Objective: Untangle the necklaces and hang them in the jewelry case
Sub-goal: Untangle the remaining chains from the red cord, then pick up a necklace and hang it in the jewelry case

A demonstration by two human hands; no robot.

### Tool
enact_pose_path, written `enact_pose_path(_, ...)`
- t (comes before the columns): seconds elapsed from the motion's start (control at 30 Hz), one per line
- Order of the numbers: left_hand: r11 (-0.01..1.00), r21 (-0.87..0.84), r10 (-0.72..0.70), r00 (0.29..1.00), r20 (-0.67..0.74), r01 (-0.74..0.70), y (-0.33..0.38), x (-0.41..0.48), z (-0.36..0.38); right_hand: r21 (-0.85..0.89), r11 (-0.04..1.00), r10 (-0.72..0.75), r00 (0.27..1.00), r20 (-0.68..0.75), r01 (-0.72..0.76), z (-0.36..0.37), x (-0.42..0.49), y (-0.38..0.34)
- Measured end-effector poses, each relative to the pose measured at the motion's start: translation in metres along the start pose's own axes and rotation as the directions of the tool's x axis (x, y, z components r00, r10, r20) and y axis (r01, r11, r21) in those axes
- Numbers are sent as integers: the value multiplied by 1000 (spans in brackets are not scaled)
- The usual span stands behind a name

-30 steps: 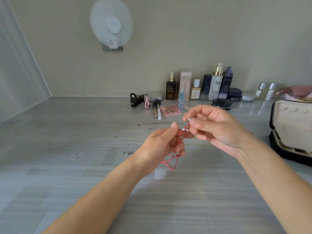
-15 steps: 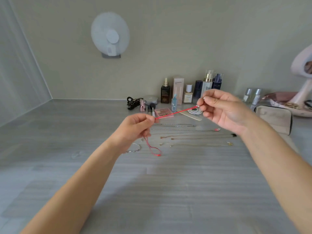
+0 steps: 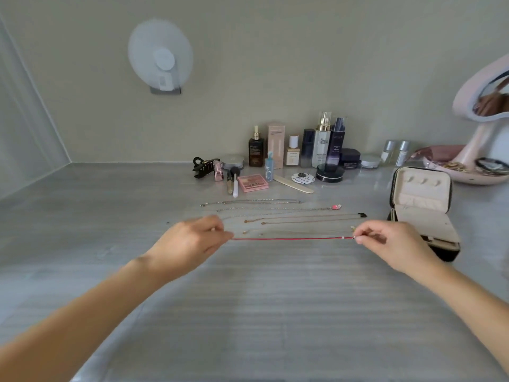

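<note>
A red cord necklace is held taut and level just above the grey tabletop, one end pinched by the left hand, the other by the right hand. Thin chain necklaces are laid out straight behind it. The jewelry case is seen open at the right.

The cord necklace ran left to right over the countertop, one end in the left hand and the other in the right hand. Behind it, chain necklaces lay in rows on the countertop. The open jewelry case sat to their right, behind the right hand. Farther back, a hair claw clip, eyeshadow palette and nail file lay before cosmetic bottles lined along the wall, with a vanity mirror at far right.
</note>
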State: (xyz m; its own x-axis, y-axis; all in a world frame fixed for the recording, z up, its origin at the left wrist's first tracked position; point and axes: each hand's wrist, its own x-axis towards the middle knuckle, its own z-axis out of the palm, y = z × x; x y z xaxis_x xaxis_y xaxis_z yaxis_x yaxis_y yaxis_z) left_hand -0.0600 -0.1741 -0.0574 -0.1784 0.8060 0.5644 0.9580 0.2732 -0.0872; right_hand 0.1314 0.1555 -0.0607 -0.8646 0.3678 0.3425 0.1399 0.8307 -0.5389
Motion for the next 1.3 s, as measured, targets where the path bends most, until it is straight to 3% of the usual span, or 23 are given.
enact_pose_path(0.07,988,107,104,993,52,-109,-7,-16,8,-246,957,-170,984,-52,152,3,-3,4)
enact_pose_path(0.13,970,167,167,982,84,-179,-13,-25,11,-329,913,-269,962,-45,240,6,-2,6)
enact_pose_path(0.27,950,191,232,968,94,-247,-21,-28,5,-400,862,-336,942,6,310,9,-1,12)
enact_pose_path(0.37,930,212,281,953,114,-299,-27,-31,-4,-395,868,-315,948,32,302,6,-4,10)
enact_pose_path(0.67,934,215,246,951,190,-284,-32,-43,-26,-397,898,-112,971,212,190,-6,-3,3)
enact_pose_path(0.73,960,210,148,972,184,-186,-40,-47,-35,-378,915,-69,977,201,142,-11,1,-4)
enact_pose_path(0.8,986,132,-124,982,145,105,-46,-46,-41,-327,935,-74,976,207,140,-12,7,-17)
enact_pose_path(0.87,894,40,-444,869,219,447,-51,-41,-40,-289,943,-94,965,246,166,-7,13,-33)
enact_pose_path(0.9,836,23,-527,791,310,548,-52,-38,-38,-279,942,-106,955,276,185,-2,16,-41)
enact_pose_path(0.97,774,13,-573,693,437,633,-51,-31,-31,-273,934,-136,937,322,229,8,21,-59)
enact_pose_path(1.03,731,-49,-580,657,481,681,-47,-26,-27,-254,928,-177,922,345,273,20,26,-74)
enact_pose_path(1.13,716,-99,-557,651,517,691,-43,-20,-23,-208,926,-216,895,391,314,41,34,-93)
enact_pose_path(1.3,744,-43,-549,646,530,667,-43,-14,-22,-177,911,-267,862,432,371,69,43,-122)
